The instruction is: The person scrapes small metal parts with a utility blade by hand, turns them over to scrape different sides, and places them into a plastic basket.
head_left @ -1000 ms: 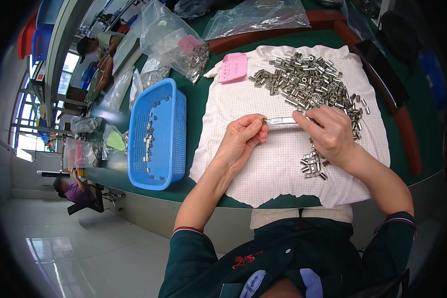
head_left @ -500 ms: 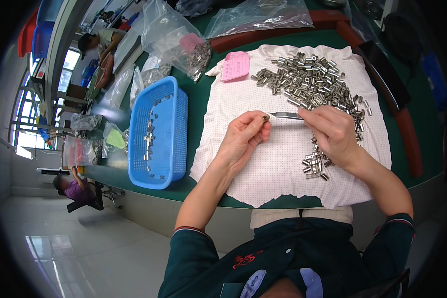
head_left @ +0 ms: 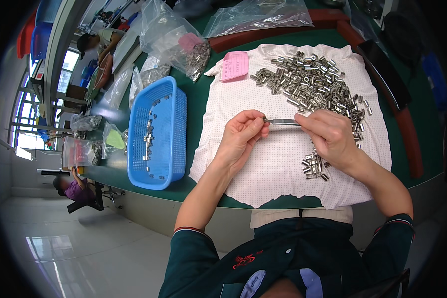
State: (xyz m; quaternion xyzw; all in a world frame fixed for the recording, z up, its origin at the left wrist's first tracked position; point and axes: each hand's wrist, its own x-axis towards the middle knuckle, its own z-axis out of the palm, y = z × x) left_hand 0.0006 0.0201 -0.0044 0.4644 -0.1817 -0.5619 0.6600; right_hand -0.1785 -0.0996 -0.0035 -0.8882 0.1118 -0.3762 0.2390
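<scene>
Between the thumb and fingers of my left hand (head_left: pixel 243 133) is a small metal sleeve (head_left: pixel 265 119), mostly hidden by the fingertips. My right hand (head_left: pixel 331 135) grips a slim grey knife (head_left: pixel 283 121), held level and pointing left. Its tip meets the sleeve at my left fingertips. Both hands are above a white dotted cloth (head_left: pixel 278 174). Beyond and beside my right hand spreads a heap of short shiny metal sleeves (head_left: pixel 313 82), with a smaller cluster of them (head_left: pixel 315 165) below its wrist.
A blue plastic basket (head_left: pixel 179 134) with several metal pieces inside stands left of the cloth. A pink paper slip (head_left: pixel 234 66) lies at the cloth's far left corner. Beyond are clear bags of parts (head_left: pixel 166 37). A dark phone-like slab (head_left: pixel 385 74) rests along the reddish-brown edging (head_left: pixel 407 141).
The knife's tip has come onto the sleeve, and the blade has turned and dropped slightly. My right hand has shifted a little with it; my left hand stays nearly in place.
</scene>
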